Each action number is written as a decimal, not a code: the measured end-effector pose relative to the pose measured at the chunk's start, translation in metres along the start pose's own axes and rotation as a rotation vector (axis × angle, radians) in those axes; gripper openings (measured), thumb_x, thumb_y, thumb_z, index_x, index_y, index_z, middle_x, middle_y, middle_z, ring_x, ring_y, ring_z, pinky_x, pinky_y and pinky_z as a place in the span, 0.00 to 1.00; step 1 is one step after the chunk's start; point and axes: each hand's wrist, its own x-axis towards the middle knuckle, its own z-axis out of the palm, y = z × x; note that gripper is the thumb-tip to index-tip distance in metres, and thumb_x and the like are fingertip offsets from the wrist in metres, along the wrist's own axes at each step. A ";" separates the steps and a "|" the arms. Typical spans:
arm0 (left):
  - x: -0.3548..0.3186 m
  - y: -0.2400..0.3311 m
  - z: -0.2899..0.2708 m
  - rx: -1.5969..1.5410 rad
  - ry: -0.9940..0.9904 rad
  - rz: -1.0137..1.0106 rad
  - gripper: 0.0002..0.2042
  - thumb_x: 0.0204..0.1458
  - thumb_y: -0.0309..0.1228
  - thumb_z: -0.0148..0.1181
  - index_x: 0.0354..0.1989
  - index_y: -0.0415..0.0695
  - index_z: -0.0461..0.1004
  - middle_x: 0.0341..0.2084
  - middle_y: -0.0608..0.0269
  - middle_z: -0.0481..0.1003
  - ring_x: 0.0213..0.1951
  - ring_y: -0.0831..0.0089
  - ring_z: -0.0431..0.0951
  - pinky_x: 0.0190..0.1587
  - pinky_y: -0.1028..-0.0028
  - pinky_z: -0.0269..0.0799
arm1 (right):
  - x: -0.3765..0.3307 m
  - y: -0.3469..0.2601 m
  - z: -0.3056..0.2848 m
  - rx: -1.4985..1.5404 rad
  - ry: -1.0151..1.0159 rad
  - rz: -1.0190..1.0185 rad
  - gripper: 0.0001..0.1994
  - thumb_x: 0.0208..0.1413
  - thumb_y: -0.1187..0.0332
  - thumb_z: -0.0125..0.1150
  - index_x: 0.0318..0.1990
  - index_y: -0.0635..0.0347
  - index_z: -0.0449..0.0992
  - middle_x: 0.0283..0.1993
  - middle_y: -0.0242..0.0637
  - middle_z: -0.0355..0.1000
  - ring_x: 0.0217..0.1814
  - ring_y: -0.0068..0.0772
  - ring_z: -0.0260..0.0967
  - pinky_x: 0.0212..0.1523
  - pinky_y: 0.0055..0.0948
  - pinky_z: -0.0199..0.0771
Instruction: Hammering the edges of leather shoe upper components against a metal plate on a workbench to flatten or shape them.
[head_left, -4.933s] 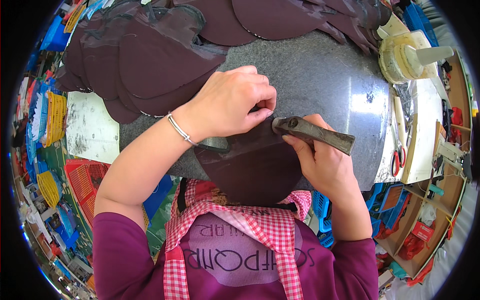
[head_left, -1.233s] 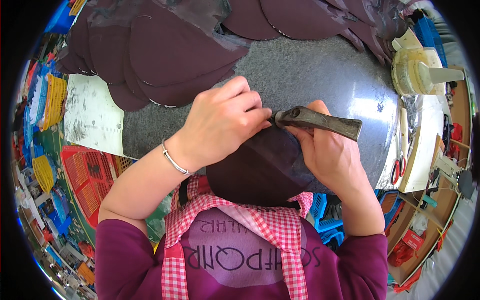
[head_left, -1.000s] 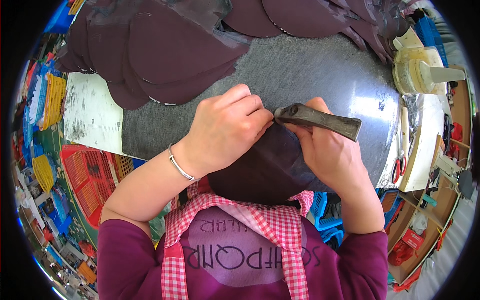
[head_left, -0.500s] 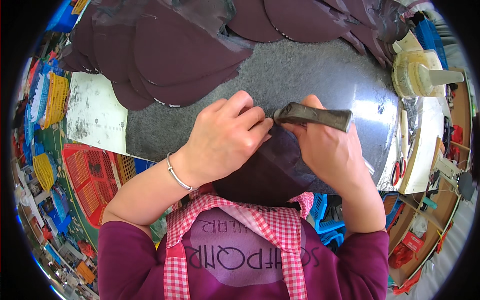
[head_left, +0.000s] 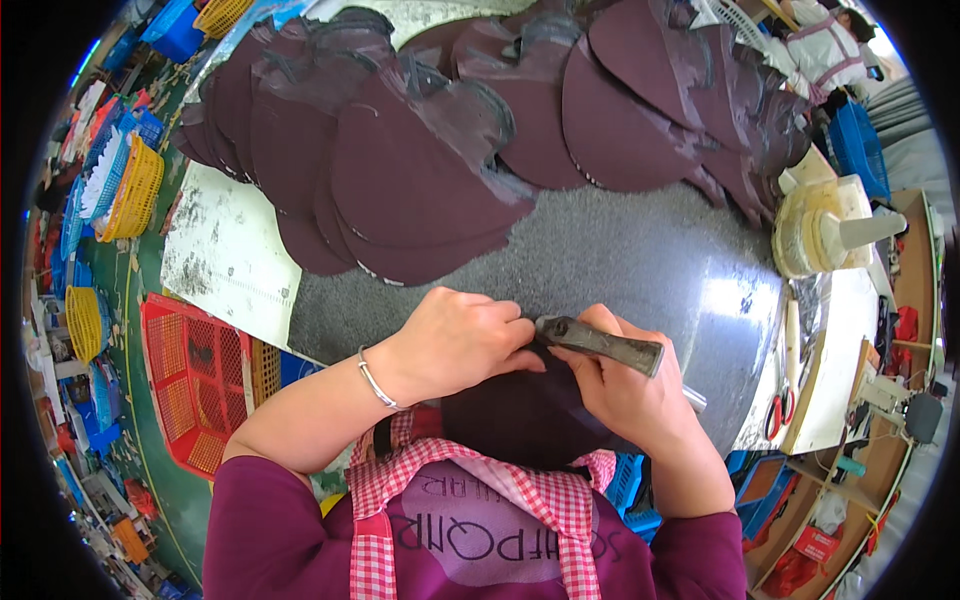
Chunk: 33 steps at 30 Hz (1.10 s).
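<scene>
My right hand (head_left: 635,385) is closed round a hammer (head_left: 612,348), its dark metal head lying over the fingers and a silvery shaft showing beside the wrist. With bent fingers, my left hand (head_left: 455,340) pinches the upper edge of a dark, thin, leather-like piece (head_left: 525,415). The right fingertips also touch this edge, close to the left ones. The piece hangs over the near edge of the dark work slab (head_left: 660,250), against my checked apron. Exactly what lies between the fingertips is hidden.
Overlapping maroon rounded pieces (head_left: 420,190) cover the far side of the slab. A cream pot with a pale spout or handle (head_left: 825,228) stands at the right, and red-handled scissors (head_left: 780,412) lie nearer. A red plastic basket (head_left: 200,380) is at the left. Another person (head_left: 825,55) is far right.
The view has tilted up, so the hands and slab sit lower and more of the maroon pile shows. Both hands keep nearly the same grip, with the hammer still in the right.
</scene>
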 end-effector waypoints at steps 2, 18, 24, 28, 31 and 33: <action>0.000 -0.014 -0.029 0.009 -0.026 0.043 0.20 0.56 0.53 0.70 0.26 0.51 0.73 0.23 0.67 0.73 0.30 0.64 0.82 0.30 0.65 0.77 | 0.006 0.006 -0.005 0.105 0.048 0.070 0.10 0.62 0.66 0.72 0.38 0.56 0.75 0.31 0.44 0.79 0.31 0.55 0.80 0.30 0.47 0.77; 0.173 -0.254 -0.132 0.036 -0.240 -0.513 0.73 0.36 0.77 0.75 0.82 0.34 0.51 0.72 0.30 0.66 0.76 0.45 0.65 0.78 0.59 0.60 | 0.117 0.117 -0.011 -0.590 0.338 -0.115 0.21 0.45 0.80 0.66 0.48 0.63 0.68 0.44 0.45 0.68 0.49 0.49 0.70 0.51 0.42 0.72; 0.225 -0.248 -0.125 -0.073 -0.398 -0.624 0.69 0.35 0.66 0.83 0.79 0.33 0.55 0.72 0.33 0.66 0.73 0.48 0.69 0.74 0.57 0.65 | 0.150 0.142 -0.022 -0.552 0.437 -0.271 0.14 0.52 0.75 0.61 0.46 0.61 0.69 0.42 0.42 0.68 0.45 0.45 0.69 0.45 0.42 0.68; 0.252 -0.243 -0.105 -0.547 -0.396 -0.620 0.46 0.42 0.42 0.88 0.67 0.33 0.70 0.59 0.49 0.80 0.54 0.62 0.84 0.58 0.62 0.81 | 0.173 0.162 -0.029 -0.594 0.591 -0.206 0.13 0.54 0.75 0.61 0.47 0.63 0.70 0.41 0.44 0.69 0.45 0.48 0.70 0.46 0.44 0.70; 0.268 -0.223 -0.100 -0.945 -0.260 -0.696 0.41 0.45 0.32 0.86 0.65 0.28 0.69 0.53 0.48 0.82 0.50 0.62 0.86 0.51 0.60 0.86 | 0.179 0.176 -0.032 -0.565 0.563 -0.071 0.15 0.51 0.78 0.64 0.46 0.64 0.70 0.42 0.47 0.70 0.48 0.53 0.72 0.48 0.47 0.71; 0.274 -0.202 -0.103 -1.089 -0.203 -0.721 0.40 0.46 0.28 0.84 0.63 0.24 0.65 0.49 0.44 0.82 0.48 0.61 0.88 0.49 0.59 0.88 | 0.170 0.182 -0.041 -0.520 0.537 -0.070 0.15 0.50 0.78 0.65 0.46 0.64 0.70 0.42 0.47 0.70 0.48 0.54 0.72 0.48 0.48 0.72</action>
